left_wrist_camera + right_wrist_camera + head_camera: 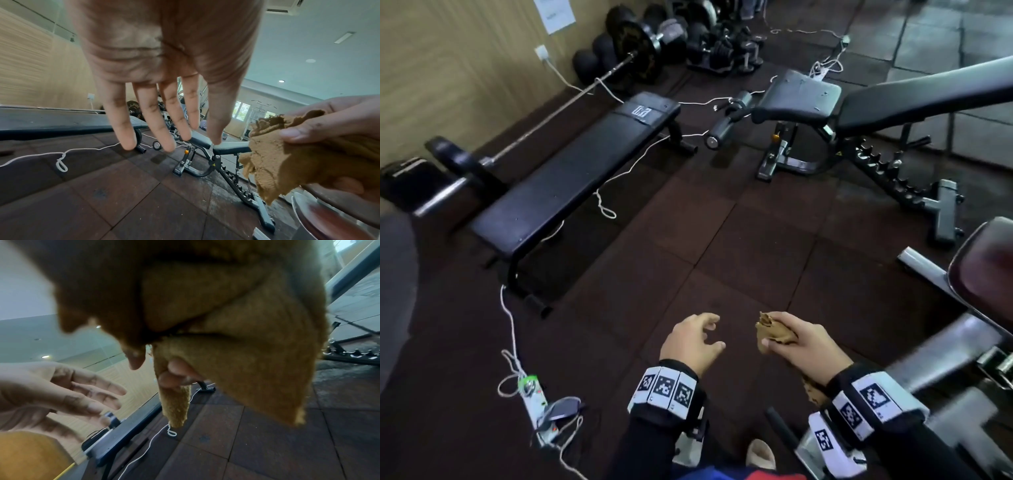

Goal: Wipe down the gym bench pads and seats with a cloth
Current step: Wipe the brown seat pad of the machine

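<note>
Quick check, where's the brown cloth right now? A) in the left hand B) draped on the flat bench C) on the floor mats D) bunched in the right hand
D: the right hand grips the bunched brown cloth, while the left hand is open, holding nothing.

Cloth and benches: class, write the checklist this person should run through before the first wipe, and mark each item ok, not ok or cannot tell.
1. Cloth in hand: ok, the right hand grips it bunched.
2. Left hand free to steady: ok, open and holding nothing.
3. Cloth touching a pad: not ok, it is held in the air over the floor mats.
4. Flat bench top free of objects: ok, only a small tag at the far end.
5. Walkway free of trip hazards: not ok, a white cord loops across the mats beside the flat bench.
6. Cloth damp or clean: cannot tell.
</note>
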{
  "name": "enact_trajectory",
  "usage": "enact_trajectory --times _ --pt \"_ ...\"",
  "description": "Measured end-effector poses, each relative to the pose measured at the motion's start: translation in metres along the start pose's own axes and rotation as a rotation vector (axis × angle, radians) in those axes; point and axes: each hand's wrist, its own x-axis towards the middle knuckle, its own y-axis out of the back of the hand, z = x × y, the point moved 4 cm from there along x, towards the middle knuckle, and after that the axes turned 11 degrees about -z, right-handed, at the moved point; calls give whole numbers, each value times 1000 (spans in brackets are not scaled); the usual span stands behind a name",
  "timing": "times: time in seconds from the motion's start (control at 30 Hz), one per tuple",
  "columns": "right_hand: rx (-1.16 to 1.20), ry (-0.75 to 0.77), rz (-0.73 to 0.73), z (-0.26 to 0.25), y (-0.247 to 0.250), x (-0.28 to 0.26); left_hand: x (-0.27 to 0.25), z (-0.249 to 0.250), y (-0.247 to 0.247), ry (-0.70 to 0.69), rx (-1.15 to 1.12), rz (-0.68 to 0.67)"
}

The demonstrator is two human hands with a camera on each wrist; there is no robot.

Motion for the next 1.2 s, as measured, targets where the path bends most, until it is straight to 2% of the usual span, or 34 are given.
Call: enact_trajectory --times 0.27,0.47,0.67,0.9,1.07,1.2 --pt "129 -99 170 -29 26 68 101 23 72 -139 218 -169" --pt "265 -198 342 -20 58 84 163 65 85 -241 303 -310" --pt "375 -259 452 12 101 92 225 128 61 -330 389 -434" --pt "432 -322 605 71 187 94 303 229 10 -427 475 -504" --pt "461 -367 704 106 244 74 336 304 -34 -514 493 -544" --pt "539 -417 804 128 272 44 348 352 -74 -570 527 -638"
